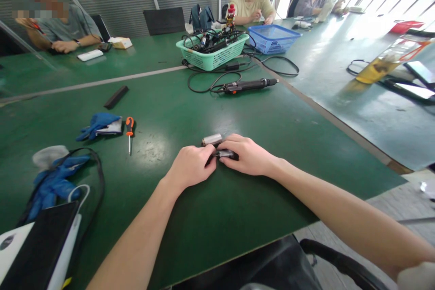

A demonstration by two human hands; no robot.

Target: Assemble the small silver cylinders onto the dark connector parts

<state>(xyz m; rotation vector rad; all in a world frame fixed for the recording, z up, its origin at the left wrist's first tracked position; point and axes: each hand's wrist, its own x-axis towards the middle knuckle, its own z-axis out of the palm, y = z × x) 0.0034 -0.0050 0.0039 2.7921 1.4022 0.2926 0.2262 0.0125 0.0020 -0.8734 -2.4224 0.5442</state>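
Green tabletop carries my work. Near its middle, my left hand and right hand both close on a small dark part, beside a silver cylinder. I should keep it pressed flat and grip it firmly.

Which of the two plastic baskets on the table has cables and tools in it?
The green basket, left of the blue one, is packed with black cables and tools. The blue basket beside it looks empty.
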